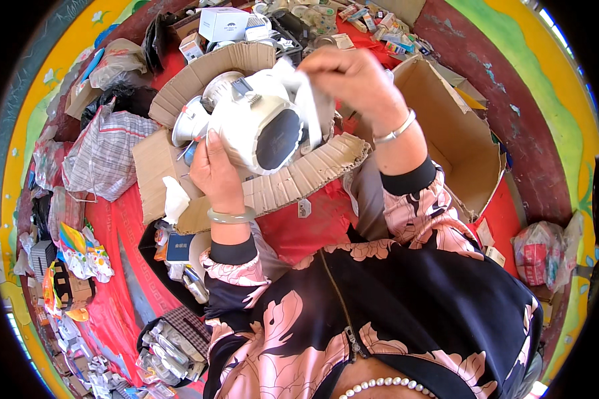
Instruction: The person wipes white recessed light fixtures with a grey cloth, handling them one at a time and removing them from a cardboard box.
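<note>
My left hand [218, 174] grips the near left side of a white round downlight [239, 136], its thumb on the casing. The downlight has a dark oval panel on one face and a small grey clip on top, and is tilted above an open cardboard box [306, 166]. My right hand [359, 83] is raised at the far right of the downlight, blurred by motion. Its fingers are bent together at a loose white wrapping [306, 106] beside the downlight. More white downlights [192, 121] lie in the box, left of the held one.
A second open cardboard box [456, 133] stands to the right. Small boxes and packets [379, 30] are heaped at the back. On the left are a checked bag [106, 153] and plastic bags. A dark container [173, 352] of packaged items sits at the lower left on red sheeting [116, 266].
</note>
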### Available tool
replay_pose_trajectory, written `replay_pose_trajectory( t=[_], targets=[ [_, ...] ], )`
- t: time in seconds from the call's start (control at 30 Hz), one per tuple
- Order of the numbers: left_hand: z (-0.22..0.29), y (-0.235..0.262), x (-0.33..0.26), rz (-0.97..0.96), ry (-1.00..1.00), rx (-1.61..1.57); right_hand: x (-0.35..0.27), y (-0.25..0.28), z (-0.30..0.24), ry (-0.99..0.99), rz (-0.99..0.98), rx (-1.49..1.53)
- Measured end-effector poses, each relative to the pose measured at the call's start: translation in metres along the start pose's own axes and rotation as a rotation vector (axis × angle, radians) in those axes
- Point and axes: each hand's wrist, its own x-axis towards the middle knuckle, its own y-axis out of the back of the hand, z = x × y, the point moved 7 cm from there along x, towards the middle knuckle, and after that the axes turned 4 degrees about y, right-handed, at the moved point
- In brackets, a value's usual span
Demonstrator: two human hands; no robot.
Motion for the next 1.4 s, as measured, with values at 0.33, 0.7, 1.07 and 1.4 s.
replay_pose_trajectory(
  t=[0.33, 0.7, 1.07, 1.4],
  targets=[
    [-0.005, -0.01, -0.003, -0.07, 0.15, -0.379, 0.003, -0.045, -0.012, 0.367, 0.08, -0.38],
    [-0.008, 0.002, 0.002, -0.142, 0.029, -0.328, 0.003, -0.042, -0.006, 0.135, -0.159, 0.018],
    [-0.012, -0.008, 0.0, -0.224, 0.192, -0.518, -0.002, -0.024, 0.0, -0.004, -0.065, -0.032],
    [-0.018, 0.001, 0.005, -0.253, 0.352, -0.55, -0.008, -0.036, 0.001, -0.128, -0.307, 0.11]
  ],
)
